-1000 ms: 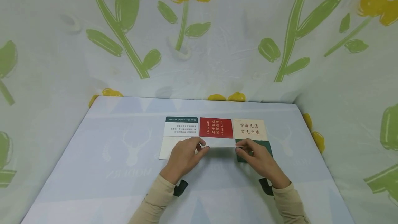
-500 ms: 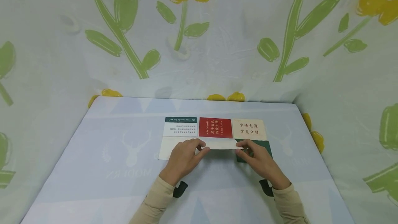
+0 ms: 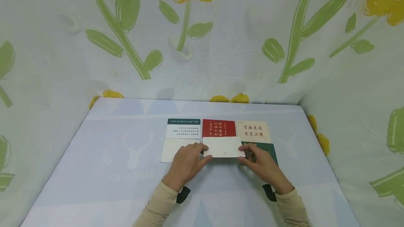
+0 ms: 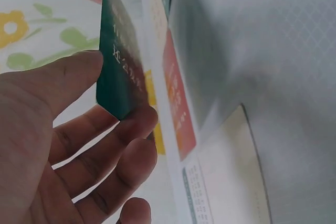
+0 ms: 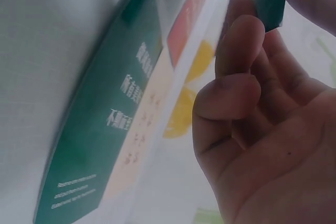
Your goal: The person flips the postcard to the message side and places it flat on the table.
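Observation:
Between both hands hangs a card (image 3: 222, 146), its plain white side up toward my head. Its underside, seen in the left wrist view, is a dark green card face (image 4: 116, 72) with pale lettering. My left hand (image 3: 187, 160) pinches the card's left end between thumb and fingers. The right hand (image 3: 264, 162) pinches the opposite end. The card is tilted and held above the table, covering the lower edge of a red card (image 3: 218, 128). A green card (image 5: 105, 124) lies beneath the right hand. Partly under the left hand lies a blank cream card (image 3: 172, 148).
A white card with a green band (image 3: 183, 129) lies left of the red card. To the red card's right is a cream card with red characters (image 3: 254, 131). The pale patterned table (image 3: 94, 171) meets a flower-print cloth wall (image 3: 233, 45) at the back.
The held card has tipped from nearly edge-on to showing its white side. Its near edge has come down slightly toward me. Both hands keep their pinch and barely move.

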